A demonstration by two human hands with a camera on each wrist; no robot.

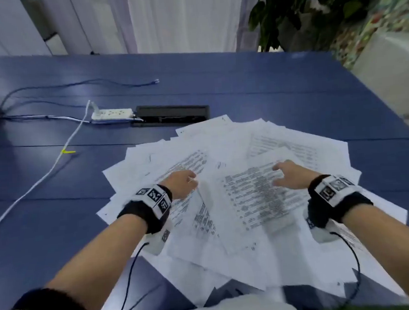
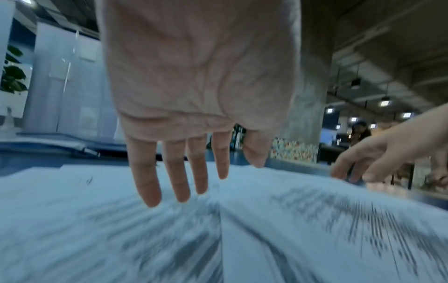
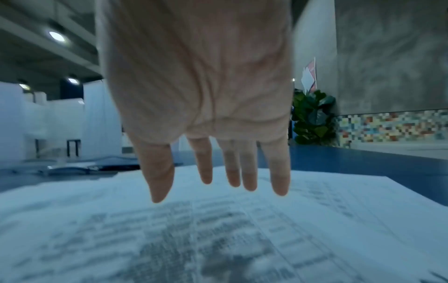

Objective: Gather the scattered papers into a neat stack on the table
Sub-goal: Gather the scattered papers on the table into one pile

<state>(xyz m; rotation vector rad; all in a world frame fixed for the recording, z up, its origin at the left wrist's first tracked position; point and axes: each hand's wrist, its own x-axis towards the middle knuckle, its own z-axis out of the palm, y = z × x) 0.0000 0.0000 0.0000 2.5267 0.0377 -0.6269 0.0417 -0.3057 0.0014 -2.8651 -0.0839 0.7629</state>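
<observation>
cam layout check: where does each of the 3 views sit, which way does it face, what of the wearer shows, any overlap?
Head: worn on the head, looks forward and down at the papers on the blue table; shows both forearms, left hand, right hand.
Left wrist: under the left wrist, looks along the palm; shows the open fingers above the sheets, and the right hand at the frame's right.
Right wrist: same placement on the right wrist; shows its spread fingers.
Shared: all see papers and table; head and right wrist see the plant.

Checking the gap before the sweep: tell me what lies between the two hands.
In the head view, only overlapping printed papers lie between the left hand and the right hand; no bare table shows in that stretch.
</observation>
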